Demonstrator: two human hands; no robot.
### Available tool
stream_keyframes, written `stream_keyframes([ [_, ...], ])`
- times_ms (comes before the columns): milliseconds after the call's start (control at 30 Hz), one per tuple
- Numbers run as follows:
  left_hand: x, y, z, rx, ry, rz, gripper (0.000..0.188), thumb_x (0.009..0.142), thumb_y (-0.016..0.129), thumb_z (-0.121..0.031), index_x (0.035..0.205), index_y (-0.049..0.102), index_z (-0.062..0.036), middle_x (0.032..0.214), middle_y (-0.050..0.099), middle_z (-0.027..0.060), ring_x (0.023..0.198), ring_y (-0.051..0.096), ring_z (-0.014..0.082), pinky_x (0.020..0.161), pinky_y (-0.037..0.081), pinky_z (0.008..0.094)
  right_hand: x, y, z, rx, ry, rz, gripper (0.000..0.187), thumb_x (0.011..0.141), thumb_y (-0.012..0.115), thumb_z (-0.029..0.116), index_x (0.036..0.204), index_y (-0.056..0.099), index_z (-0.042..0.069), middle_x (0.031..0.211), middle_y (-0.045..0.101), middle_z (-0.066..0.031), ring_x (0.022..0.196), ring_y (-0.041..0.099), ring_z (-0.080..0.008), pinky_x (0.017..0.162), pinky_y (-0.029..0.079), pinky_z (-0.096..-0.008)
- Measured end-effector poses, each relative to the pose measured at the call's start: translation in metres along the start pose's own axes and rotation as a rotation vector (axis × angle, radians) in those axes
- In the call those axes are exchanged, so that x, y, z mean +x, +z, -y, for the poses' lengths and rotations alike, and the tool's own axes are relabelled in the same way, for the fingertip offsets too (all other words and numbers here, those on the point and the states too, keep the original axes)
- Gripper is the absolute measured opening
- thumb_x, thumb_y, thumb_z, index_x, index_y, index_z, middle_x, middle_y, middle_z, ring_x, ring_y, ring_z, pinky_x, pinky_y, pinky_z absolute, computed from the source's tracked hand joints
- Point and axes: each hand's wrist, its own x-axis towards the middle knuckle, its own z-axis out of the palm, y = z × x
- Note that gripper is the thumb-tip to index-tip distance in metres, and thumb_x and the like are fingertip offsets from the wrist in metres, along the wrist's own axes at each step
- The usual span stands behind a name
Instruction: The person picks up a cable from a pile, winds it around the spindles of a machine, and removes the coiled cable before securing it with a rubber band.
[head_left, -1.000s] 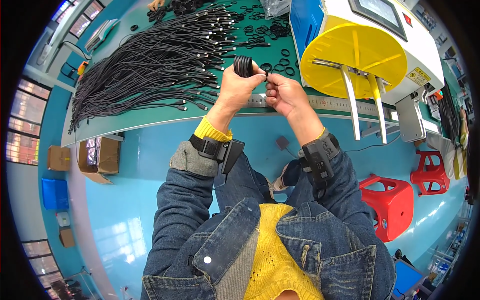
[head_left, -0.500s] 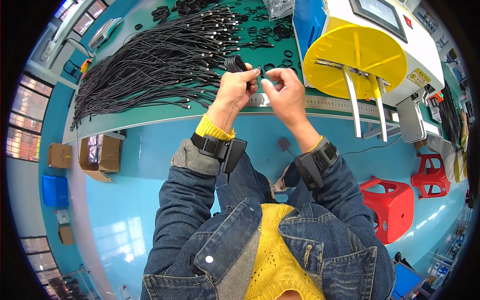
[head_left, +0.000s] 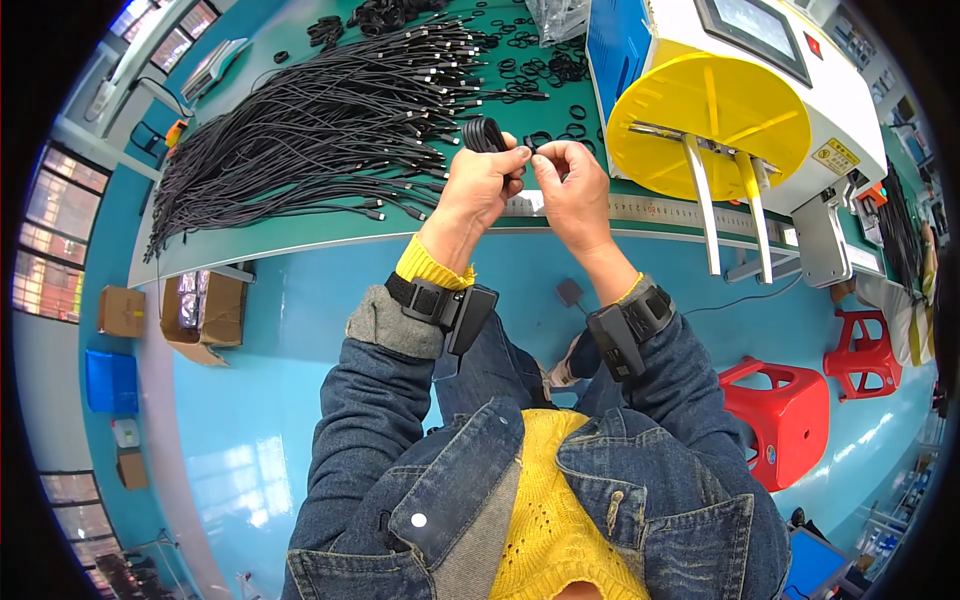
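A coiled black cable (head_left: 482, 136) is gripped in my left hand (head_left: 476, 187), its loops standing up above the thumb and fingers. Close beside it, my right hand (head_left: 577, 195) is closed in a pinch of thumb and forefinger. A small dark piece shows between the two hands' fingertips; whether it is the cable's end or a band I cannot tell. Both hands are above the front edge of the green-topped table (head_left: 262, 238). A large spread of black cables (head_left: 300, 130) with metal plugs lies just left of them. Small black rings (head_left: 535, 72) are scattered beyond my hands.
A steel ruler (head_left: 655, 208) runs along the table's front edge. To the right stands a white and blue machine (head_left: 840, 110) with a yellow disc (head_left: 665, 105) and prongs jutting toward me. Red stools (head_left: 790, 425) stand on the floor at right, cardboard boxes (head_left: 220, 310) at left.
My left hand and the coiled cable have shifted slightly to the right. My right thumb and forefinger have drawn together near the left fingertips.
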Motion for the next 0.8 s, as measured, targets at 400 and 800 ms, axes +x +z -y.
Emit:
stream_keyframes([
  [400, 0.002, 0.000, 0.000, 0.020, 0.009, 0.030, 0.015, 0.075, 0.061, 0.002, 0.081, 0.050, -0.0067, 0.065, 0.050, 0.0003, 0.054, 0.048, 0.0093, 0.046, 0.039, 0.0215, 0.011, -0.010, -0.015, 0.783, 0.612, 0.160, 0.006, 0.081, 0.058, 0.009, 0.079, 0.057, 0.004, 0.072, 0.053, -0.0012, 0.057, 0.047, -0.0091, 0.051, 0.039, -0.0212],
  [800, 0.034, -0.009, -0.012, 0.512, 0.167, -0.076, 0.013, 0.071, 0.063, -0.001, 0.071, 0.052, -0.0062, 0.061, 0.049, -0.0008, 0.053, 0.044, 0.0086, 0.047, 0.035, 0.0228, -0.013, -0.035, -0.025, 1.039, 0.787, 0.046, 0.008, 0.083, 0.055, 0.010, 0.078, 0.052, 0.005, 0.069, 0.049, -0.0019, 0.058, 0.044, -0.0089, 0.048, 0.037, -0.0218],
])
